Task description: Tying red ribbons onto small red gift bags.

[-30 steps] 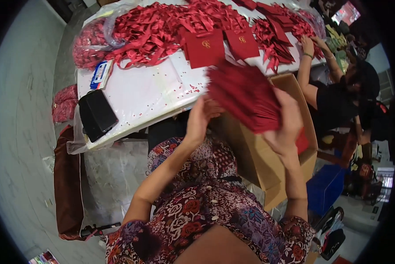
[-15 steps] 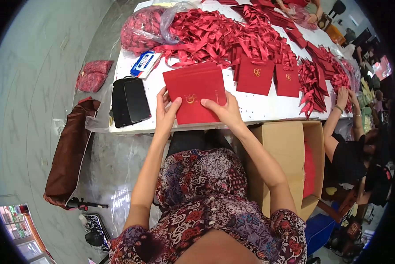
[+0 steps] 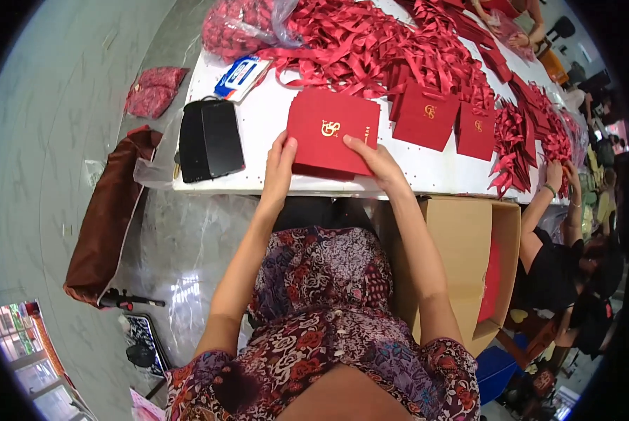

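A stack of flat red paper bags with a gold emblem is between my two hands, over the near edge of the table. My left hand grips its left edge, the thumb lying along the side. On the right, my right hand is closed on the lower corner, its thumb pressed on the top face and the other fingers hidden underneath. Similar red bags with ribbon handles lie just right of the stack. Behind it spreads a big heap of shiny red ribbons.
A black phone on a dark case and a blue-and-white packet lie at the table's left. An open cardboard box stands below the table edge on my right. Another person's hands work at the far right end.
The stack has shifted up and right in view and turned slightly clockwise, its emblem now higher on the top face. Both hands still hold it. The phone and table appear shifted by head movement.
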`<state>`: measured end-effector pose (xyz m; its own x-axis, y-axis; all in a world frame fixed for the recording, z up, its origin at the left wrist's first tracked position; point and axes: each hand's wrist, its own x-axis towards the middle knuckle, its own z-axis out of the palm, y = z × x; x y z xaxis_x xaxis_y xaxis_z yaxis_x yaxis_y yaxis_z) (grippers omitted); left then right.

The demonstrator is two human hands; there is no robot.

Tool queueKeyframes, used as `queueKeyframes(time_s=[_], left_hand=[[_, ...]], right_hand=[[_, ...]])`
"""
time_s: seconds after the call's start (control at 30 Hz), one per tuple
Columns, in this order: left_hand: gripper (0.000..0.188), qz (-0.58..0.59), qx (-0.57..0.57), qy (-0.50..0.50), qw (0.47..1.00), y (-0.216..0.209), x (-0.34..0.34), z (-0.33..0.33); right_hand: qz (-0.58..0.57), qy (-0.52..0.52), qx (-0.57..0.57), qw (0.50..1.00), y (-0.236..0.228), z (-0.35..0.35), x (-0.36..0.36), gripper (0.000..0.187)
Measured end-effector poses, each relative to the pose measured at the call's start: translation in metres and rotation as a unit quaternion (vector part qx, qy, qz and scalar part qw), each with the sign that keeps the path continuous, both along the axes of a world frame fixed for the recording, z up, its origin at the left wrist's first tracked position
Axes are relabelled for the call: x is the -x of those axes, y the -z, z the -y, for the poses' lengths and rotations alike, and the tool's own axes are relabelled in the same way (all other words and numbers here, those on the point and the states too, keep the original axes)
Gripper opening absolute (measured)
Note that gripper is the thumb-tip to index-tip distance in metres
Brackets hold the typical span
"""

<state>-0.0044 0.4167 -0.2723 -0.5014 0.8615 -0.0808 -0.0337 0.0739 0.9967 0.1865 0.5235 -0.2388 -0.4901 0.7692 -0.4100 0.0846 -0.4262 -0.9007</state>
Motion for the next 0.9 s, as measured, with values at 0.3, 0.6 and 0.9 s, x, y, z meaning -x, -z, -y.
queueKeyframes(time_s=[0.3, 0.6, 0.9], left_hand=[[0.063, 0.032, 0.025, -0.006, 0.999, -0.007, 0.008, 0.014], [0.046, -0.255, -0.022, -0.044, 0.966, -0.005, -0.002, 0.025], [0.075, 0.035, 0.038, 0.115, 0.992, -0.039, 0.025, 0.006]], right_hand=[[0.053, 0.02, -0.124, 0.991, -0.009, 0.004, -0.004, 0.053], [0.032, 0.041, -0.05, 0.997, 0.004, -0.014, -0.015, 0.061], [0.073, 0.015, 0.027, 0.997, 0.015, -0.038, -0.013, 0.06]])
